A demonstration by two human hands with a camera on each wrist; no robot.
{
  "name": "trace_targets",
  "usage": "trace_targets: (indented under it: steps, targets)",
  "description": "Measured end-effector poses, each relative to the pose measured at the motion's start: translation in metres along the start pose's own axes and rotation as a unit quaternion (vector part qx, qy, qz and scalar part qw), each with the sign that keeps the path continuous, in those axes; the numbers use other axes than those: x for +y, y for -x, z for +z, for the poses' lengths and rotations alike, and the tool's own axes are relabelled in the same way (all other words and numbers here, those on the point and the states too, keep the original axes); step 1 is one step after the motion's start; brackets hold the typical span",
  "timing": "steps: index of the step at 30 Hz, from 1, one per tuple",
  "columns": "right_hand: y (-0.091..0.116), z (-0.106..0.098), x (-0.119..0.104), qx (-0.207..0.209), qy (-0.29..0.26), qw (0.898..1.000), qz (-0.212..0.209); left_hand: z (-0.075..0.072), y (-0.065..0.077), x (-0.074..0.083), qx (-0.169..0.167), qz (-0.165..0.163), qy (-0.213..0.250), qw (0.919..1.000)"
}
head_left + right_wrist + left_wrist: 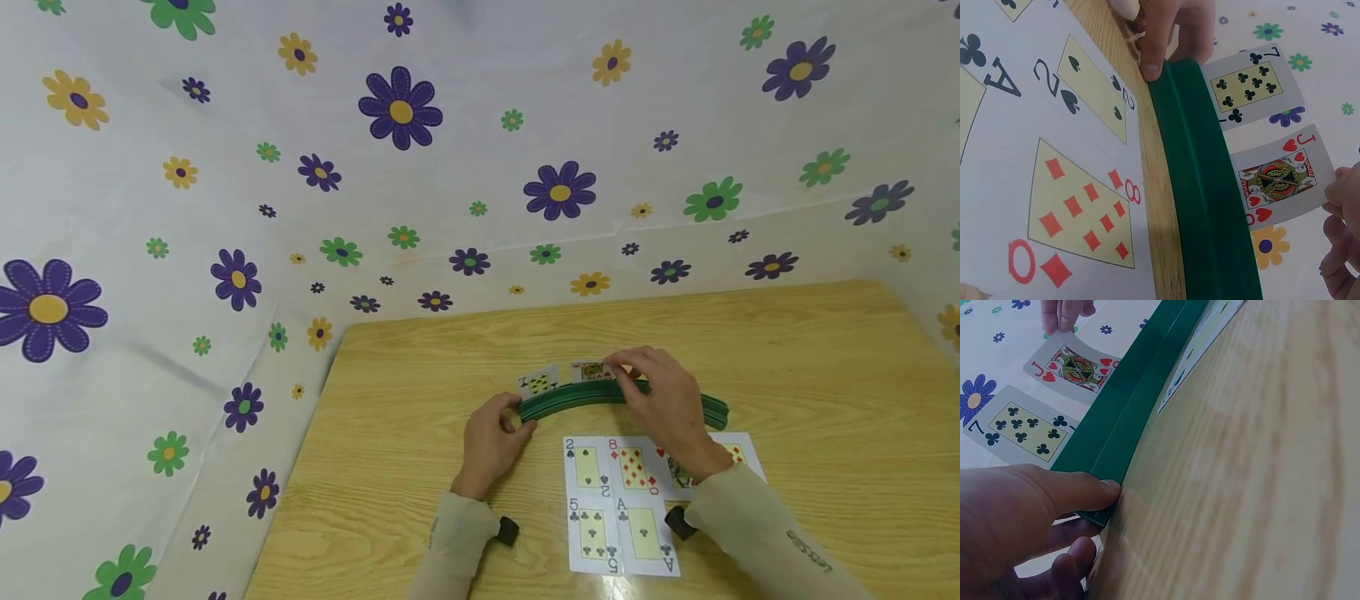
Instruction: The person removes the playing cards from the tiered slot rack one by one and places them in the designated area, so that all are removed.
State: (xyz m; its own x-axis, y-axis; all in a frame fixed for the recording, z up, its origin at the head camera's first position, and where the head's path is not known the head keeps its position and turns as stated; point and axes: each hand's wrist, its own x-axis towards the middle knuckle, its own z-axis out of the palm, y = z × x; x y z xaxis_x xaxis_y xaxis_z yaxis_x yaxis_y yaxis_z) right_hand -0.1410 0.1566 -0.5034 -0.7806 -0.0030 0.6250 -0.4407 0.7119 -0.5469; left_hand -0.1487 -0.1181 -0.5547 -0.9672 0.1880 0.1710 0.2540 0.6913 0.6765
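2 edges are held: left hand (492, 437) grips the green rack (1200, 187), right hand (666, 404) the jack (1279, 181), table (795, 358) open beyond.

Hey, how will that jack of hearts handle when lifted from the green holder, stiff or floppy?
The jack of hearts probably flexes rather than staying rigid: it bows between the right hand and the green card holder. It should be light, being one thin card. If let go, it may stay propped, as the seven of clubs stands there untouched.
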Motion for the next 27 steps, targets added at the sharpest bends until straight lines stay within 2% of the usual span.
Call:
trace_targets:
  steps: [14, 21, 27]
  targets:
    - [0.001, -0.005, -0.001, -0.008, 0.001, 1.0, 0.008, 0.0, 0.003, -0.002, 0.003, 0.004, 0.001, 1.0]
    - [-0.005, -0.025, 0.003, 0.016, -0.03, 0.998, 0.045, 0.001, 0.001, 0.0, -0.002, -0.003, 0.002, 1.0]
    - [-0.003, -0.044, 0.011, 0.024, -0.037, 0.997, 0.063, 0.0, 0.0, 0.0, -0.002, -0.006, -0.001, 1.0]
